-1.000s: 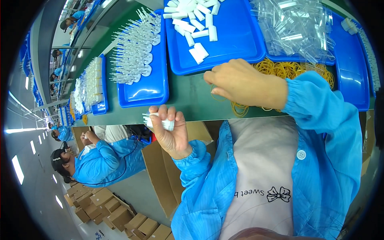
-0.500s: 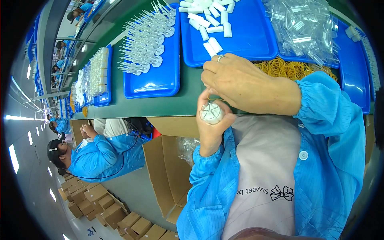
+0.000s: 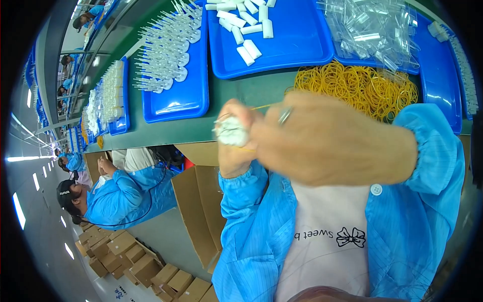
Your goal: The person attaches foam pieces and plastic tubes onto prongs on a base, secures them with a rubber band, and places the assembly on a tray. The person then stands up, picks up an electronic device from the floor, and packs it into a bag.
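Note:
My left hand (image 3: 233,160) is wrapped round a white bundle with thin dark lines across its round end (image 3: 232,132); what the bundle is I cannot make out. A yellow rubber band (image 3: 266,106) runs stretched from the bundle to my right hand (image 3: 327,143). That hand is closed on the band and smeared by motion, with a ring on one finger. Its fingertips are hidden behind the back of the hand. Just beyond it lies a heap of yellow rubber bands (image 3: 357,88) on the green table (image 3: 221,96).
Blue trays hold white cylinders (image 3: 246,29), clear plastic pieces (image 3: 370,30) and rows of white thin-stemmed parts (image 3: 168,48). Below the table edge stands an open cardboard box (image 3: 198,211). A co-worker in blue (image 3: 133,194) sits at the left; stacked cartons (image 3: 143,264) lie behind.
My right hand has come nearer and lower, pulling the rubber band out long. The left hand with the bundle appears further left, and the view has shifted slightly.

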Motion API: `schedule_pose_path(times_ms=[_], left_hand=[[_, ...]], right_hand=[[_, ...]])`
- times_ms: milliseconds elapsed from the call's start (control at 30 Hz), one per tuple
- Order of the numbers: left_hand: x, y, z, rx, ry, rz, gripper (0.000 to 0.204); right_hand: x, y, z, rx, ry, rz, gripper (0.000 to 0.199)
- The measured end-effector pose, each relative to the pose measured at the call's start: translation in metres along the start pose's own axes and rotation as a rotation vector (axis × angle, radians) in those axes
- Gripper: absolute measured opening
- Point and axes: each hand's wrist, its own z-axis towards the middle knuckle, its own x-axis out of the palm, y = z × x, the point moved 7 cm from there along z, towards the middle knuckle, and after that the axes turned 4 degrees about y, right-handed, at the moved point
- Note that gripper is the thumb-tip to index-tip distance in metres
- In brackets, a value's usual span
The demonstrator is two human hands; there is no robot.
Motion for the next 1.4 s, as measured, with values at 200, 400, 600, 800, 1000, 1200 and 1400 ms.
schedule_pose_path(times_ms=[200, 400, 600, 800, 1000, 1200, 1400], left_hand=[[0.018, -0.016, 0.013, 0.083, 0.138, -0.823, 0.038], [0.053, 0.003, 0.005, 0.112, 0.065, -0.77, 0.042], [0.09, -0.017, 0.006, 0.53, 0.057, 0.789, 0.077], [0.109, 0.012, 0.021, 0.323, 0.16, 0.834, 0.102], [0.128, 0.032, 0.031, 0.2, 0.293, 0.838, 0.083], [0.066, -0.004, 0.055, 0.345, 0.029, 1.457, 0.041], [0.018, -0.008, 0.064, 0.4, 0.027, 1.91, 0.021]], right_hand=[[0.002, -0.024, -0.039, 0.091, 0.217, 0.141, 0.019], [-0.025, -0.034, -0.066, -0.094, -0.328, 1.803, 0.037], [0.0, -0.056, -0.09, 0.54, -0.26, 1.976, 0.061], [-0.003, -0.027, -0.083, 0.358, -0.131, 0.365, 0.041], [-0.027, -0.048, -0.104, 0.505, 0.056, 0.358, 0.032], [-0.122, -0.145, -0.238, 0.887, -0.461, 0.415, 0.028], [-0.159, -0.214, -0.371, 1.076, -0.701, 0.023, 0.035]])
